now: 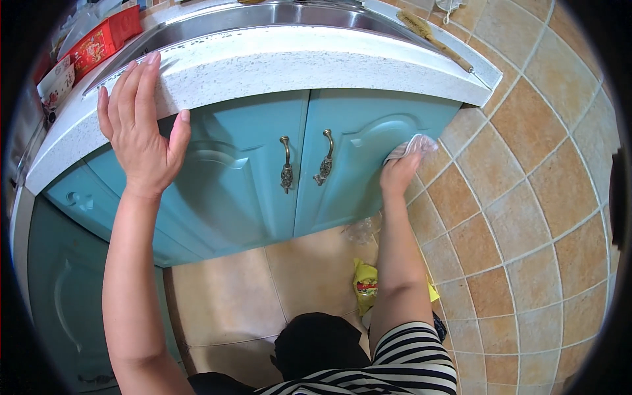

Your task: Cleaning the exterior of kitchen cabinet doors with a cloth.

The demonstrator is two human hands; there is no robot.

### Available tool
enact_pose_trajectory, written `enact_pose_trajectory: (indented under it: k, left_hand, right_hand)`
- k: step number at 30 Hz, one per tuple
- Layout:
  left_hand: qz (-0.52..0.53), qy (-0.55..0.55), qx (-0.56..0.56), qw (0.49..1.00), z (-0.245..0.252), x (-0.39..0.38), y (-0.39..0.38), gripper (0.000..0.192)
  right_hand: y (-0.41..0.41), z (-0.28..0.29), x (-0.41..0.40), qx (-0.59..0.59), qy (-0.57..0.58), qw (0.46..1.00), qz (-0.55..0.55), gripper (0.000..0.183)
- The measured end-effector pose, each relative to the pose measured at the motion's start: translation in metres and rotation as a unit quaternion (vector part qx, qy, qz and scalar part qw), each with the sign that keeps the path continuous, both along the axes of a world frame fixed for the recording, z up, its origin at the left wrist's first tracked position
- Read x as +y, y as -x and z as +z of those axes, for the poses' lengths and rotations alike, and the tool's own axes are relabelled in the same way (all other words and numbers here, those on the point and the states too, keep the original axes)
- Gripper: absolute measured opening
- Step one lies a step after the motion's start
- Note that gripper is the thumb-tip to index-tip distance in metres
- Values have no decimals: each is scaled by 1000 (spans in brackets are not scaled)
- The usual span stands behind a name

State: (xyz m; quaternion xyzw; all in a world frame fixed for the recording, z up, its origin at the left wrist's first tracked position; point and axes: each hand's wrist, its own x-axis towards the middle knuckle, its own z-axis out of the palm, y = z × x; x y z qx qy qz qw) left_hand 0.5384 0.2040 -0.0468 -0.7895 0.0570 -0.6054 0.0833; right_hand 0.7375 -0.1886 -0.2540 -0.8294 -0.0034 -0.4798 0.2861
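Observation:
My right hand [399, 177] grips a pale striped cloth [414, 146] against the right edge of a teal cabinet door [365, 148], beside the tiled wall. My left hand [143, 123] is spread at the front edge of the white speckled countertop [256, 64], fingers apart and holding nothing. A second teal door [217, 187] stands closed to the left. Each door carries an ornate metal handle, the left handle [286, 165] and the right handle [325, 158], near the seam between them. The cloth's lower part is hidden by my fingers.
A steel sink [276, 15] is set into the counter. A wooden-handled brush [434, 42] lies at its right corner, and a red box [101, 44] stands at the left. On the floor [222, 301] are a clear plastic piece [359, 231] and a yellow packet [364, 284]. Tiled wall [513, 237] borders the right.

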Motion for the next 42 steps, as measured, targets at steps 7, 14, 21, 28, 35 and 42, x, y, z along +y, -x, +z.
enact_pose_trajectory:
  k: [7,14,21,28,35,42]
  left_hand:
    - [7,-3,-1,1000,-2,0,-1,70]
    - [7,-9,-14,1000,0,2,1,69]
    - [6,-1,-9,1000,0,-2,0,69]
    - [6,6,-2,1000,0,0,3,68]
    - [6,0,-4,1000,1,-1,2,68]
    - [8,5,-8,1000,-2,0,-1,68]
  right_hand:
    - [19,-13,-14,84,71,994,-8,50]
    - [9,19,-16,27,97,994,-50,48]
    - [17,-7,-15,104,-63,993,16,47]
    - [16,9,-28,36,85,996,-7,46]
    - [5,-16,-44,24,84,994,61,53]
    - [-19,77,-43,-73,11,997,39,52]
